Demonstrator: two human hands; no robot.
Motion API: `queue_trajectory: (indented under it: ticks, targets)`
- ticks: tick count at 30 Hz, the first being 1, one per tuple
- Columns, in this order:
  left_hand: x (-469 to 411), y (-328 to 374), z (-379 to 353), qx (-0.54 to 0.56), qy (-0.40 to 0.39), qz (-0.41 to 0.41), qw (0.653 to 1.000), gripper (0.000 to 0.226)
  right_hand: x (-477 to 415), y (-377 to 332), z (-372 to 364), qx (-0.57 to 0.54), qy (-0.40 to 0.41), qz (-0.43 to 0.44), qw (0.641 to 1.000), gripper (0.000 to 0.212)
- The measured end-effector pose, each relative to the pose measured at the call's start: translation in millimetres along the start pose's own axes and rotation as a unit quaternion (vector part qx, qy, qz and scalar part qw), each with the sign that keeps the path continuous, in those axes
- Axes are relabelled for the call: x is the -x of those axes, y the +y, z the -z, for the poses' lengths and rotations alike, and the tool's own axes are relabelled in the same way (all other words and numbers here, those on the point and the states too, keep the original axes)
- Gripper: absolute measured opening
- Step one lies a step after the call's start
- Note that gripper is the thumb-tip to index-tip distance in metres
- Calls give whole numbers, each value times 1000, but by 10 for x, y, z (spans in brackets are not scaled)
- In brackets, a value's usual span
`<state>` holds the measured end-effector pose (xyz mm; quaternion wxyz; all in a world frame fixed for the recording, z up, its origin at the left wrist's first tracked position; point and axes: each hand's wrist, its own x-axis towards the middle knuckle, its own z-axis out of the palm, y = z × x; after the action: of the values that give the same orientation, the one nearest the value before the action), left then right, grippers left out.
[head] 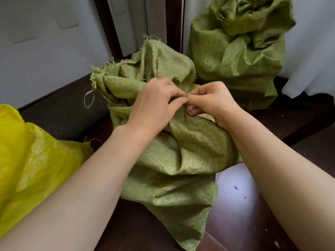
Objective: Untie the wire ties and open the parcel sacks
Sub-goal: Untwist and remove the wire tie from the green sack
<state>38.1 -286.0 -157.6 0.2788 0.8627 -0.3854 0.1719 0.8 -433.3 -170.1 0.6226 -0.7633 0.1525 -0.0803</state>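
A green woven parcel sack [174, 160] stands on the dark floor right in front of me, its neck bunched and its frayed top flopping away from me. My left hand [154, 102] and my right hand [212, 100] meet at the gathered neck, fingertips curled and pinching at the same spot. The wire tie itself is hidden between my fingers. A second green sack [235, 57] stands behind on the right, its mouth loose and gaping.
A yellow plastic sack [30, 160] lies at the left. A white wall and a dark door frame [108, 29] close off the back. White cloth [311, 51] hangs at the right. Dark glossy floor [244, 205] shows at the lower right.
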Motion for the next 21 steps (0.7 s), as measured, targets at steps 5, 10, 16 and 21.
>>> queue_trajectory:
  ticks: [5, 10, 16, 21]
  targets:
    - [147, -120, -139, 4, -43, 41, 998, 23, 28, 169, -33, -55, -59, -80, 993, 5]
    - [182, -142, -172, 29, -53, 60, 996, 16, 9, 211, -24, -67, -99, -70, 990, 7]
    - [142, -139, -207, -8, -58, 75, 995, 16, 4, 199, -53, 46, -80, -2, 996, 8]
    - [161, -147, -241, -31, -73, 91, 993, 17, 3, 108, -2, 158, -84, 8, 984, 5]
